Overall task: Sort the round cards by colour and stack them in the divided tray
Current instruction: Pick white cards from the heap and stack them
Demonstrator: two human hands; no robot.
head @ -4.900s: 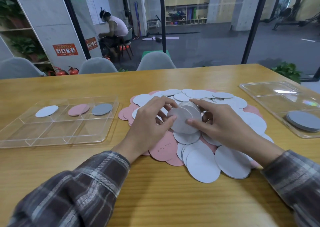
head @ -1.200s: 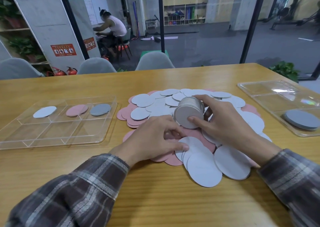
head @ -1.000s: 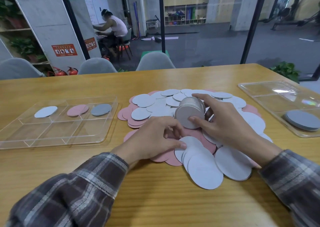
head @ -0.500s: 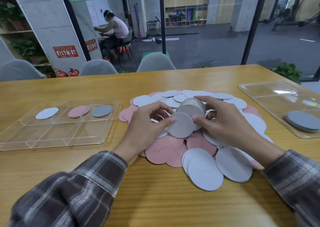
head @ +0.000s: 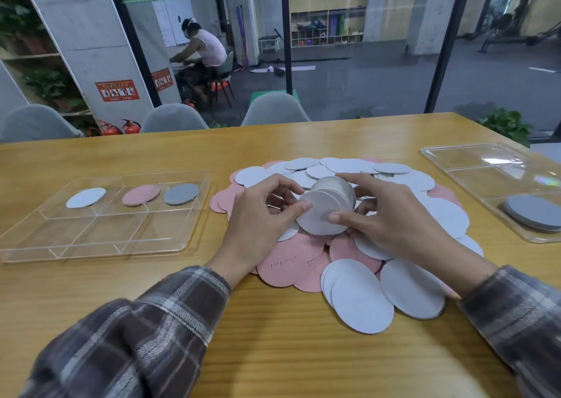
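A pile of round cards, pale grey-white and pink, covers the middle of the wooden table. Above the pile my right hand grips a thick stack of pale cards held on edge. My left hand holds the stack's front face, thumb and fingers curled round its left rim. The clear divided tray lies to the left. Its back row holds a white card, a pink card and a dark grey card, one per compartment.
A second clear tray sits at the right edge with a stack of dark grey cards in its near compartment. Grey chairs stand behind the table's far edge. Bare wood lies in front of the pile.
My left hand came up from the pile with a pale card and pressed it onto the front of the stack in my right hand. The stack has stayed above the pile.
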